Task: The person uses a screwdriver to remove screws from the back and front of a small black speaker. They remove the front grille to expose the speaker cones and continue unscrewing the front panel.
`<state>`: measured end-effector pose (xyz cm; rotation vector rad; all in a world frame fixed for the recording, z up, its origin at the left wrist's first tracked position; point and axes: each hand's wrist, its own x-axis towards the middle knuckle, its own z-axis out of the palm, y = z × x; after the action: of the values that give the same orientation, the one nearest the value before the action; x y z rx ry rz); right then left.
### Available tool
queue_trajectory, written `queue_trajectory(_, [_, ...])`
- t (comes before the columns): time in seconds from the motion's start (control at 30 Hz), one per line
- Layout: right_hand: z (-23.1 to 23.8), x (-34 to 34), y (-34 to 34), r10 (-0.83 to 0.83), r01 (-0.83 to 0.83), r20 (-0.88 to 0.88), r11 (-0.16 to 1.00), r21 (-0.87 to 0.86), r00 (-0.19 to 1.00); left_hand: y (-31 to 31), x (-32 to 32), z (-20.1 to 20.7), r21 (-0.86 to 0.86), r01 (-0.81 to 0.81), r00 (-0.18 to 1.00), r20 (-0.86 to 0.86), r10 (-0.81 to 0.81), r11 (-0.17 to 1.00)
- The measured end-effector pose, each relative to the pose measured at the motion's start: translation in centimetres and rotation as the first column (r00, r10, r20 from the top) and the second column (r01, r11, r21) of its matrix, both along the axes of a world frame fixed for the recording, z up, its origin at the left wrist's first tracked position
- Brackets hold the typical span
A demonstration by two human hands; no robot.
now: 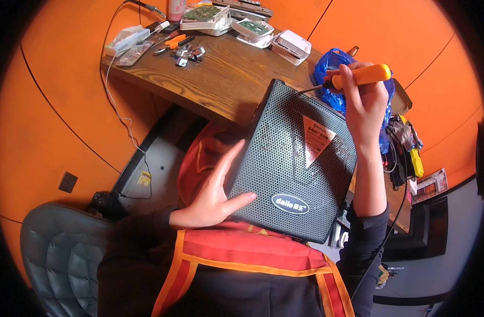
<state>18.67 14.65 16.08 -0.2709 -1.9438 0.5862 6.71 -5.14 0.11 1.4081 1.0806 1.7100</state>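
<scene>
**Screwdriver at the speaker's top corner**

The speaker, a dark box with a perforated metal grille, sits tilted on the person's lap at the centre of view. Its long axis runs from about 5 o'clock up to 11 o'clock, and the top edge leans against the wooden surface.

The left hand lies flat on the speaker's lower left side, fingers spread, thumb on the grille, bracing and not clamping.

The right hand is up at 1 o'clock, its grip closed tight around the yellow handle of a screwdriver. The tool lies nearly level, with the handle toward 3 o'clock and the thin shaft pointing toward 9 o'clock, its tip at the speaker's upper right corner.

A blue plastic bag sits just behind that hand. White trays and pliers rest at 12 o'clock.
</scene>
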Motion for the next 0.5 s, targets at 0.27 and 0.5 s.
queue_trajectory(0.27, [1.6,0.0,1.0,-0.046,0.016,0.258,0.993,0.118,0.965,0.0,0.0,0.1,0.026,-0.008,1.000,-0.010,0.008,1.000])
queue_trajectory(0.5, [1.2,-0.4,5.0,0.032,0.019,0.111,0.902,-0.431,0.993,-0.1,0.3,0.0,0.022,-0.020,1.000,-0.009,0.020,1.000])
